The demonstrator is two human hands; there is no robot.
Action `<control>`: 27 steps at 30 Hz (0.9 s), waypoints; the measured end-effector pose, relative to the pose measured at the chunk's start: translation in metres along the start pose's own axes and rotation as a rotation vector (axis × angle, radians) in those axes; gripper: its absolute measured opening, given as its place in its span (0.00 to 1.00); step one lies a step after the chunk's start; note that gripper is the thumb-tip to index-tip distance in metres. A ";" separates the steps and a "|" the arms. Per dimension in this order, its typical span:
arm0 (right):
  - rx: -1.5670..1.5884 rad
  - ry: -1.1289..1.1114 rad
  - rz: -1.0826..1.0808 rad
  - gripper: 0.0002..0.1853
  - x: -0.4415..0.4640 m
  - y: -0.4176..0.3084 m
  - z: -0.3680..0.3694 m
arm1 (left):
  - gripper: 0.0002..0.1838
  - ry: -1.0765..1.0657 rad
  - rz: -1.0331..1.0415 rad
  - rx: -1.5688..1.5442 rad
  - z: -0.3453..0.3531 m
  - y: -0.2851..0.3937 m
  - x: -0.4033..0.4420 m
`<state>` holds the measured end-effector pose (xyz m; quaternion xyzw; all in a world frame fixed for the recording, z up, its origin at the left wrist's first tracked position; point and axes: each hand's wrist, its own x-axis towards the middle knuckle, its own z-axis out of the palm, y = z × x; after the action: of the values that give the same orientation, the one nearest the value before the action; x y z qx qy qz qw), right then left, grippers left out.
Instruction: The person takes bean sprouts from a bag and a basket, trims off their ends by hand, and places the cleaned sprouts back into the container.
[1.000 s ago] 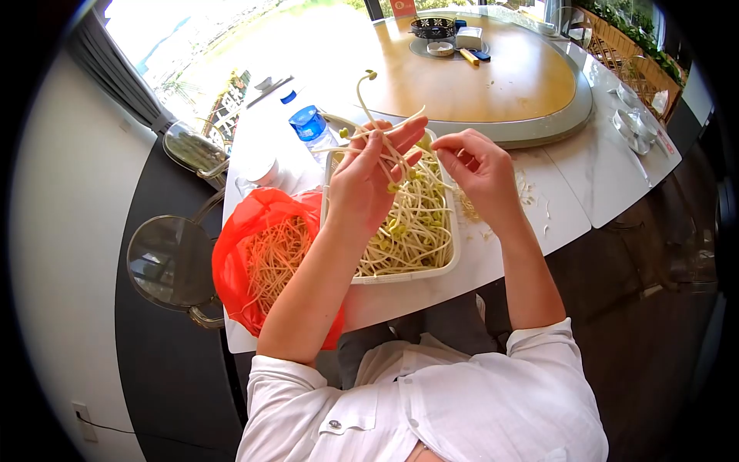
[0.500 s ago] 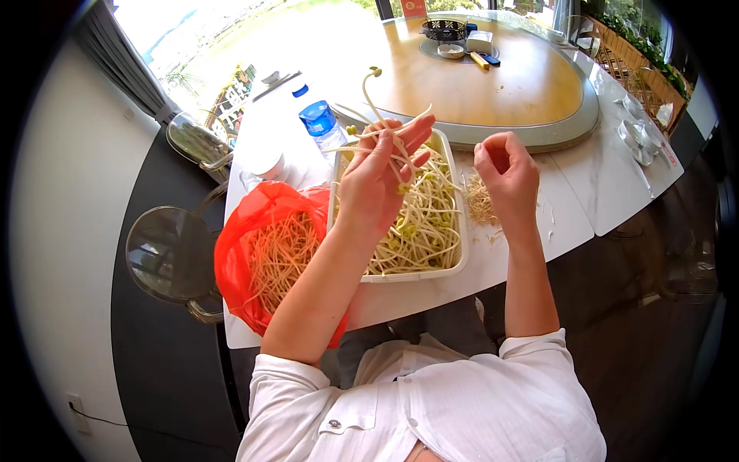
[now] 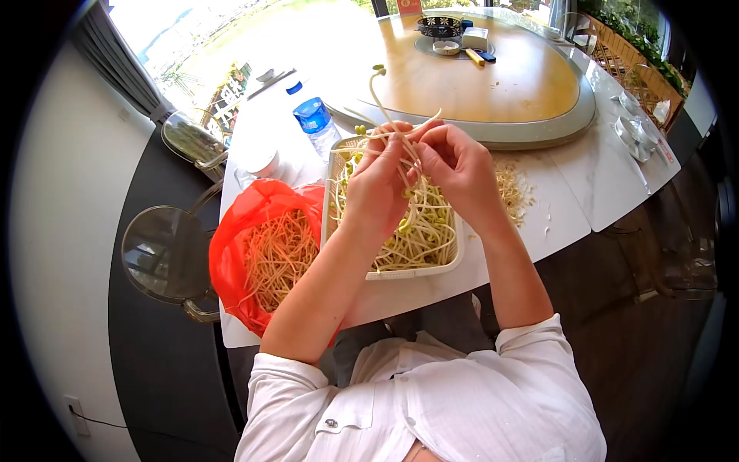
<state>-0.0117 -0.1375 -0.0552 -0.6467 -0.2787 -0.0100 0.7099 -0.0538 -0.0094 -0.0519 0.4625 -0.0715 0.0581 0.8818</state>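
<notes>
While L hand (image 3: pixel 376 181) clasps few sprouts (image 3: pixel 403 145), R hand (image 3: pixel 460 171) narrowed nr them; can't tell if gripping.

Held bean sprouts (image 3: pixel 394 128): a small, loose bunch of long, slender, pale stems with yellow-green heads, crossing one another at differing angles in the left hand (image 3: pixel 376 183), above a white basket (image 3: pixel 416 272). One stem rises well above the others, curving at its top toward a greenish head; the rest lean sideways.
</notes>
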 end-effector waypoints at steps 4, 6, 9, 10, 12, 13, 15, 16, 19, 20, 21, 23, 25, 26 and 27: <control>0.092 0.003 0.106 0.07 -0.012 0.003 -0.016 | 0.08 -0.003 0.026 -0.124 0.001 0.000 0.003; 0.124 0.023 0.113 0.06 -0.015 0.011 -0.027 | 0.10 -0.011 0.035 -0.119 -0.002 -0.001 0.004; -0.058 0.190 -0.052 0.08 -0.012 0.011 -0.033 | 0.09 -0.021 0.029 -0.122 0.002 -0.002 0.004; -0.061 0.197 -0.050 0.08 -0.012 0.007 -0.028 | 0.09 -0.025 0.009 -0.129 0.005 -0.004 0.004; -0.146 0.095 -0.084 0.08 -0.010 -0.005 -0.012 | 0.09 -0.011 -0.017 -0.088 0.005 -0.008 0.001; -0.038 0.108 -0.098 0.08 -0.008 -0.010 -0.002 | 0.09 0.010 -0.031 -0.045 0.006 -0.009 0.000; -0.010 0.095 -0.069 0.08 -0.003 -0.005 -0.002 | 0.09 0.016 -0.022 -0.051 0.008 -0.009 -0.001; 0.020 0.080 -0.037 0.07 -0.001 -0.003 -0.001 | 0.09 0.027 -0.014 -0.058 0.008 -0.008 -0.001; -0.022 0.150 -0.034 0.05 -0.005 -0.001 -0.015 | 0.08 0.020 -0.003 -0.074 0.008 -0.004 0.001; -0.036 0.209 -0.003 0.04 -0.007 0.000 -0.018 | 0.07 0.043 0.001 -0.082 0.010 -0.002 0.001; 0.009 0.233 -0.062 0.04 -0.009 -0.003 -0.019 | 0.07 0.009 0.010 -0.094 0.010 -0.001 0.001; 0.019 0.212 -0.077 0.03 -0.014 -0.006 -0.017 | 0.08 0.013 0.015 -0.101 0.010 -0.001 0.003; 0.029 0.191 -0.093 0.03 -0.022 -0.010 -0.013 | 0.08 0.018 0.021 -0.106 0.009 -0.004 0.003; -0.031 0.186 -0.157 0.04 -0.027 -0.013 -0.008 | 0.08 0.032 0.032 -0.110 0.009 -0.005 0.004; -0.090 0.178 -0.223 0.05 -0.031 -0.015 -0.003 | 0.09 0.047 0.046 -0.115 0.008 -0.006 0.005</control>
<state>-0.0423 -0.1539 -0.0544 -0.6395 -0.2841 -0.1586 0.6966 -0.0488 -0.0198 -0.0514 0.4079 -0.0648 0.0850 0.9067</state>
